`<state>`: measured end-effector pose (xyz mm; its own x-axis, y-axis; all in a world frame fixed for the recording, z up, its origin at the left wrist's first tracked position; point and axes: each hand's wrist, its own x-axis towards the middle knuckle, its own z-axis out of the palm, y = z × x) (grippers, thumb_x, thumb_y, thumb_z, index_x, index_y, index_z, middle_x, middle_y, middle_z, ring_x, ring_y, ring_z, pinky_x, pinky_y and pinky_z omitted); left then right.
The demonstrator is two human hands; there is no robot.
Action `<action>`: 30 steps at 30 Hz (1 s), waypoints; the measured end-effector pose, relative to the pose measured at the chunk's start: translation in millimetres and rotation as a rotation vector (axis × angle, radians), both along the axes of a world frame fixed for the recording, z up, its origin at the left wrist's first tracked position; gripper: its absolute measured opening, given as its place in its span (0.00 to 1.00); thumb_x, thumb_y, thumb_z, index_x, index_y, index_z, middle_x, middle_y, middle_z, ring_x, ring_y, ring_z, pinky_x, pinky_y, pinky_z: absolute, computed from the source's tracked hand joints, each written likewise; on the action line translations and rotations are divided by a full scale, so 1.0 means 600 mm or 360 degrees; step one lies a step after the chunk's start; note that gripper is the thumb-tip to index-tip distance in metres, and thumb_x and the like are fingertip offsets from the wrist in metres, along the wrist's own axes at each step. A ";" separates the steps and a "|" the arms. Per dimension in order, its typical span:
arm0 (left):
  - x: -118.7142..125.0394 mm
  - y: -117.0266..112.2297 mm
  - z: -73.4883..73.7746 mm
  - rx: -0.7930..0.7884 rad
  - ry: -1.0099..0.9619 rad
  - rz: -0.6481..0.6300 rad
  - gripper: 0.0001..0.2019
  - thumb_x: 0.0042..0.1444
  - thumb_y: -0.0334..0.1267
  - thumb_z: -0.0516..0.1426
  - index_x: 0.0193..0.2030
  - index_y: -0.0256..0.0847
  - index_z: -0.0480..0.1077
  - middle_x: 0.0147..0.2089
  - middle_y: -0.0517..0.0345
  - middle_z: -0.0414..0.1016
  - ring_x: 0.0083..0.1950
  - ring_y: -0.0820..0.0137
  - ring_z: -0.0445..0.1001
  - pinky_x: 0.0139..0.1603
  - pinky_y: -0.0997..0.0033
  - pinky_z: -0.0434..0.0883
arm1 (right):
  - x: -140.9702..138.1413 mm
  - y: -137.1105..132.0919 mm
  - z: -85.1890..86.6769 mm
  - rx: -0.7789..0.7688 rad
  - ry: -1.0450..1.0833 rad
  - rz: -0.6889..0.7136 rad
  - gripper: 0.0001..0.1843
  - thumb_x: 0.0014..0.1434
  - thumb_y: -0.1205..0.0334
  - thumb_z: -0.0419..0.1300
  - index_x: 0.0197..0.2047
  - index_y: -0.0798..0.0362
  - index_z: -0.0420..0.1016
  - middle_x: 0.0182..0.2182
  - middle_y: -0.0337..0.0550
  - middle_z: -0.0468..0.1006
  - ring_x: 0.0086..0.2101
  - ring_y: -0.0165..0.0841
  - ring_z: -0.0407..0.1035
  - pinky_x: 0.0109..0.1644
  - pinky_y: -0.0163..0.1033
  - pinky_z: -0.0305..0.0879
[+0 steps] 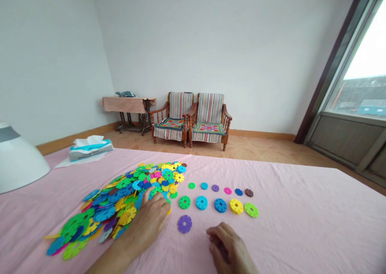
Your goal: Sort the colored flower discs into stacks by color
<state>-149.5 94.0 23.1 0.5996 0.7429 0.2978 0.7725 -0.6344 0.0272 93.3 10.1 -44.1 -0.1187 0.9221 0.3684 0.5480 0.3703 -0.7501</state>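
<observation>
A big heap of colourful plastic snowflake discs (120, 197) lies on the pink tablecloth (301, 225). My left hand (150, 221) rests palm down on the heap's right edge, fingers reaching into the discs; what its fingertips hold is hidden. To the right, small discs (215, 188) form a far row and larger discs (220, 205) a nearer row. A single purple disc (184, 223) lies in front of them. My right hand (226, 246) rests on the cloth with its fingers curled loosely, right of the purple disc and holding nothing visible.
A tissue box (90, 149) sits at the table's far left, and a white dome-shaped object (18, 161) at the left edge. Two wooden armchairs (193, 121) and a small covered table (129, 109) stand against the far wall. A large window (362, 89) is at right.
</observation>
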 end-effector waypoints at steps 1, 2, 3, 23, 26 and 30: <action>0.001 0.000 0.000 0.0019 -0.0006 -0.0002 0.12 0.56 0.23 0.51 0.27 0.42 0.70 0.30 0.61 0.74 0.41 0.65 0.70 0.61 0.48 0.49 | 0.000 0.000 0.000 0.0002 0.0006 0.0001 0.13 0.53 0.71 0.53 0.41 0.53 0.72 0.33 0.44 0.72 0.32 0.32 0.69 0.35 0.34 0.66; 0.002 0.000 0.000 0.0040 -0.0017 0.0000 0.12 0.56 0.24 0.51 0.27 0.42 0.70 0.29 0.61 0.73 0.40 0.65 0.70 0.61 0.48 0.50 | 0.000 0.000 0.000 0.0002 0.0011 0.0004 0.13 0.53 0.71 0.53 0.41 0.53 0.72 0.33 0.44 0.72 0.32 0.32 0.69 0.36 0.34 0.66; 0.002 0.001 0.000 0.0058 -0.0031 0.0006 0.13 0.56 0.24 0.50 0.27 0.42 0.70 0.29 0.61 0.73 0.39 0.65 0.70 0.60 0.48 0.50 | 0.000 0.000 0.000 0.0003 0.0012 0.0005 0.13 0.53 0.71 0.53 0.41 0.53 0.72 0.33 0.44 0.72 0.32 0.32 0.69 0.36 0.34 0.66; 0.099 -0.072 -0.021 -0.1541 -0.1835 0.0240 0.20 0.44 0.49 0.63 0.39 0.36 0.70 0.23 0.66 0.66 0.21 0.76 0.64 0.23 0.76 0.60 | -0.008 -0.005 -0.010 0.0346 -0.0165 0.0093 0.17 0.60 0.63 0.56 0.53 0.48 0.65 0.33 0.41 0.75 0.27 0.29 0.70 0.33 0.31 0.68; 0.108 -0.083 -0.025 -0.1568 -0.1835 0.0213 0.20 0.45 0.48 0.63 0.40 0.37 0.70 0.24 0.64 0.68 0.23 0.75 0.67 0.25 0.75 0.62 | -0.017 -0.007 -0.014 0.0418 -0.0152 -0.0003 0.17 0.62 0.53 0.55 0.53 0.48 0.65 0.30 0.40 0.75 0.24 0.29 0.69 0.30 0.32 0.68; 0.112 -0.090 -0.038 -0.1604 -0.1794 0.0186 0.18 0.46 0.46 0.63 0.41 0.38 0.70 0.25 0.62 0.70 0.25 0.73 0.69 0.27 0.74 0.63 | -0.018 -0.009 -0.014 0.0478 -0.0270 0.0003 0.16 0.63 0.51 0.55 0.51 0.48 0.68 0.28 0.40 0.75 0.25 0.30 0.70 0.31 0.32 0.67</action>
